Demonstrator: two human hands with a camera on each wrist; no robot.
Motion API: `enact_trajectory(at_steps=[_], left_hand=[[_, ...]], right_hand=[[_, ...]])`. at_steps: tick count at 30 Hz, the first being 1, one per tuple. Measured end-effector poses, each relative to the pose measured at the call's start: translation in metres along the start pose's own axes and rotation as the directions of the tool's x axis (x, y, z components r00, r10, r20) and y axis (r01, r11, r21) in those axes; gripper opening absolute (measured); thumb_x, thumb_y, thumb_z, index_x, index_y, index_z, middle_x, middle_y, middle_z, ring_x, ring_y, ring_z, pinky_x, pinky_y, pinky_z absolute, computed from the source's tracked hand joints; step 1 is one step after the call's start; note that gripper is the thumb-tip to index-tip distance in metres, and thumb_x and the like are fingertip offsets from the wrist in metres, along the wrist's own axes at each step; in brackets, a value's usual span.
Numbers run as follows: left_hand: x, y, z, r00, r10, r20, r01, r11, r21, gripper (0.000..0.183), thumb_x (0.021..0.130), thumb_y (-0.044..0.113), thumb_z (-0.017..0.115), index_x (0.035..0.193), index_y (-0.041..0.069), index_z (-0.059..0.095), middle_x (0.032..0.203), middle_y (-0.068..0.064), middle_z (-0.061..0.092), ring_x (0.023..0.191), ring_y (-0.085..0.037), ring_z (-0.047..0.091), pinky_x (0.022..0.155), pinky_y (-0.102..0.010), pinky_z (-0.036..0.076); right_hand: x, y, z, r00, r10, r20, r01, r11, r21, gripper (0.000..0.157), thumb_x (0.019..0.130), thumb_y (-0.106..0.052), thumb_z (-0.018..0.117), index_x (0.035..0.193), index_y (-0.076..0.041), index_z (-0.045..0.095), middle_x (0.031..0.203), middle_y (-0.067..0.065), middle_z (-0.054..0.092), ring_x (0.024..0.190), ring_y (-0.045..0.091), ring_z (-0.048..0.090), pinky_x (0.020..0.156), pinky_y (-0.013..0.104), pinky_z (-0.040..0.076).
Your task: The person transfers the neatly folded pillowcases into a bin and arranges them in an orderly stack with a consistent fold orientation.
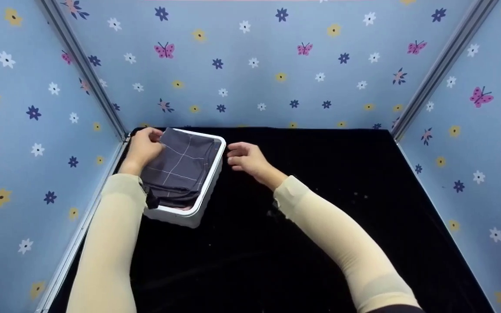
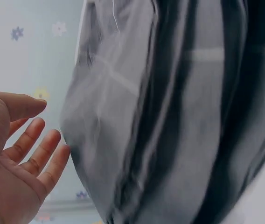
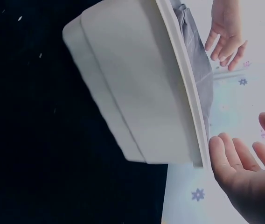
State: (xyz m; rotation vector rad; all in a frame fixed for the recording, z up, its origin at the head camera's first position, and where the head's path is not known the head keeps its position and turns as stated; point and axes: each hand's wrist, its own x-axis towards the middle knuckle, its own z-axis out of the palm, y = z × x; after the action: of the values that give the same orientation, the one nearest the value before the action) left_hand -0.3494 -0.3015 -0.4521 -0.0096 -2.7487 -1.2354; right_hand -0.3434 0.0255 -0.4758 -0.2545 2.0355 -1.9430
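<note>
A folded dark grey cloth (image 1: 176, 161) with thin white check lines fills a white plastic bin (image 1: 210, 182); its layered folds show in the left wrist view. At the bin's far left corner is my left hand (image 1: 145, 147), fingers loosely bent beside the cloth (image 2: 109, 112), with nothing held. My right hand (image 1: 250, 160) hovers just off the bin's right rim, fingers relaxed and pointing toward it. In the right wrist view those fingertips (image 3: 219, 144) come close to the rim of the bin (image 3: 137, 79), and both palms face the cloth.
The bin stands on a black table surface (image 1: 268, 243), near its left edge. Blue panels with flowers and butterflies (image 1: 250, 48) rise at the back and both sides, joined by grey metal posts (image 1: 442, 65). A bit of pinkish material (image 1: 185, 208) shows under the cloth.
</note>
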Motion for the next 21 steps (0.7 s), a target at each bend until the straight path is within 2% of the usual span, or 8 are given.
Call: enact_trajectory(at_steps=[5,9,11,14,17,21], left_hand=[[0.002,0.017,0.017,0.998,0.039,0.04,-0.037,0.998,-0.046,0.043,0.096,0.0,0.068,0.137,-0.013,0.062,0.137,-0.035,0.066,0.131,-0.047,0.064,0.115,-0.055,0.05],[0.001,0.029,0.031,0.998,0.046,0.043,-0.045,0.998,-0.031,0.04,0.099,0.005,0.066,0.135,-0.012,0.063,0.13,-0.034,0.069,0.124,-0.045,0.066,0.109,-0.053,0.052],[0.0,0.034,0.037,0.998,0.055,0.039,-0.056,0.998,0.002,0.04,0.1,0.009,0.064,0.135,-0.01,0.064,0.127,-0.032,0.07,0.12,-0.044,0.067,0.108,-0.053,0.052],[-0.001,0.043,0.045,0.996,0.079,0.044,-0.082,0.995,0.049,0.04,0.102,0.014,0.063,0.135,-0.008,0.064,0.124,-0.03,0.071,0.118,-0.043,0.067,0.107,-0.056,0.052],[-0.001,0.05,0.052,0.995,0.091,0.047,-0.095,0.991,0.096,0.039,0.104,0.019,0.062,0.135,-0.005,0.065,0.122,-0.027,0.073,0.113,-0.043,0.069,0.104,-0.059,0.053],[0.0,0.056,0.061,0.994,0.108,0.033,-0.112,0.979,0.17,0.038,0.105,0.023,0.061,0.133,-0.002,0.066,0.117,-0.022,0.075,0.105,-0.042,0.071,0.096,-0.06,0.055]], right_hand=[[-0.005,0.002,-0.023,0.994,-0.088,-0.062,0.081,0.991,-0.105,0.041,0.098,0.004,0.072,0.138,0.004,0.067,0.122,0.02,0.074,0.1,0.016,0.071,0.094,0.041,0.065],[-0.008,0.006,-0.042,0.981,-0.187,-0.061,0.164,0.948,-0.271,0.037,0.096,-0.002,0.076,0.132,0.005,0.07,0.123,0.028,0.074,0.098,0.022,0.072,0.087,0.032,0.062],[-0.01,0.008,-0.053,0.971,-0.231,-0.052,0.197,0.91,-0.364,0.035,0.096,-0.005,0.077,0.129,0.004,0.071,0.123,0.03,0.074,0.099,0.027,0.073,0.088,0.032,0.061],[-0.014,0.011,-0.07,0.955,-0.291,-0.046,0.232,0.838,-0.495,0.034,0.097,-0.01,0.078,0.127,0.003,0.072,0.12,0.028,0.075,0.102,0.034,0.074,0.093,0.039,0.061],[-0.02,0.013,-0.087,0.939,-0.342,-0.046,0.245,0.753,-0.611,0.033,0.098,-0.013,0.078,0.127,0.003,0.072,0.117,0.024,0.077,0.101,0.037,0.074,0.094,0.048,0.061],[-0.026,0.012,-0.107,0.923,-0.384,-0.038,0.233,0.633,-0.739,0.033,0.099,-0.016,0.077,0.126,0.002,0.073,0.114,0.02,0.077,0.1,0.036,0.075,0.092,0.051,0.061]])
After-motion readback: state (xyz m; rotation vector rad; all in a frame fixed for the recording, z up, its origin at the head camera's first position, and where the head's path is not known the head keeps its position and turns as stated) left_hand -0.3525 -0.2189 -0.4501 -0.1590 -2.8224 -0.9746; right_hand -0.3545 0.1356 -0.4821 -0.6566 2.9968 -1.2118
